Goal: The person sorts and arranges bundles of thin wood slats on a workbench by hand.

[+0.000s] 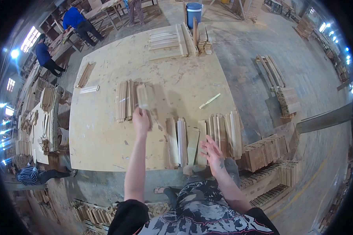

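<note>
My left hand point(141, 120) is closed on the near end of a pale wood slat point(145, 96), which looks slightly blurred. It is held at the right side of a row of wood slats point(124, 101) lying on the large plywood tabletop point(102, 145). My right hand point(213, 156) hangs with its fingers apart over the near edge of the tabletop, holding nothing. Close by it are a loose group of slats point(193, 145) and another row of slats point(225, 133). Farther in on the tabletop lies a pale brush-like tool point(210, 100).
Stacked boards point(166, 41) and a blue bucket point(194, 15) stand at the far side. Wood bundles point(264, 152) sit on the floor at right, beside a grey beam point(325, 118). People in blue shirts point(73, 18) work at benches far left; a person in stripes point(27, 175) is nearer.
</note>
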Tool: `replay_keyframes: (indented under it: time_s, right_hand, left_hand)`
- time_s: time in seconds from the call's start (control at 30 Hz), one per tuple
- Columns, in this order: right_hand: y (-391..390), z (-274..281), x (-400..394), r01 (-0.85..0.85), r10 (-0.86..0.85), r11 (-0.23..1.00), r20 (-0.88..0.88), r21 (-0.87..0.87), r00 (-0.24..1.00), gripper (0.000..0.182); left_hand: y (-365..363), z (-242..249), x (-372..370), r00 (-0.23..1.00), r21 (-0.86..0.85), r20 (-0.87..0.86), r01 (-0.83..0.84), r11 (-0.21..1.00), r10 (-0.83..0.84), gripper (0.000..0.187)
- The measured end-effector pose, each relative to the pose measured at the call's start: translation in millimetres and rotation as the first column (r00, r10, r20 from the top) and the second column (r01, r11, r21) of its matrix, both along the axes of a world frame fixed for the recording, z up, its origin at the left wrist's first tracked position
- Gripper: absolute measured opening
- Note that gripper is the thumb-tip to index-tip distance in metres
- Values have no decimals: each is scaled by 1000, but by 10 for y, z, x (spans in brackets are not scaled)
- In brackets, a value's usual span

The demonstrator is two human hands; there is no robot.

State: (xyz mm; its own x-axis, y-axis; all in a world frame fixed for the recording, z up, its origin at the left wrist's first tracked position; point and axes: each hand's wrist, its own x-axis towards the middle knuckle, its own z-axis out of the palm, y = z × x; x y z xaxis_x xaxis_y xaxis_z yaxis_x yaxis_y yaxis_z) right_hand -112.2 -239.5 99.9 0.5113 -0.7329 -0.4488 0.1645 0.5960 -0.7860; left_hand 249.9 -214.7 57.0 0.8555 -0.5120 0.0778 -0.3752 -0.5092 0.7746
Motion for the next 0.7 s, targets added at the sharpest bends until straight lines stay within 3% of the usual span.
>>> replay_keyframes:
  time_s: [0.03,0.17,0.27,0.37,0.47,0.57,0.6,0.7]
  right_hand:
    - [3,-1,-26,13,-13,1000,-1,0,1000,57]
    - [5,1,-164,80,-80,997,1,3,997,53]
    - [-27,45,-273,123,-123,992,-6,-22,992,51]
    - [-57,109,-368,152,-154,987,-21,-50,988,50]
    - [-64,175,-440,173,-176,982,-44,-72,983,52]
    - [-56,194,-488,182,-185,980,-44,-79,982,51]
    - [-54,206,-490,185,-189,979,-42,-79,981,50]
    - [-7,226,-486,196,-199,978,-51,-67,979,47]
  left_hand:
    - [-77,70,157,1000,167,-4,-17,986,18,32]
    - [-319,-191,428,970,276,226,-148,950,85,52]
    - [-385,59,220,958,348,287,-131,928,27,66]
    - [-374,7,176,940,439,337,-119,890,-41,70]
    - [-414,-64,184,905,415,426,-185,891,-10,67]
    - [-435,-150,314,893,539,432,-143,830,-127,62]
    - [-443,-428,485,793,585,564,-187,789,-231,49]
    - [-482,-469,631,416,536,819,-309,785,-396,31]
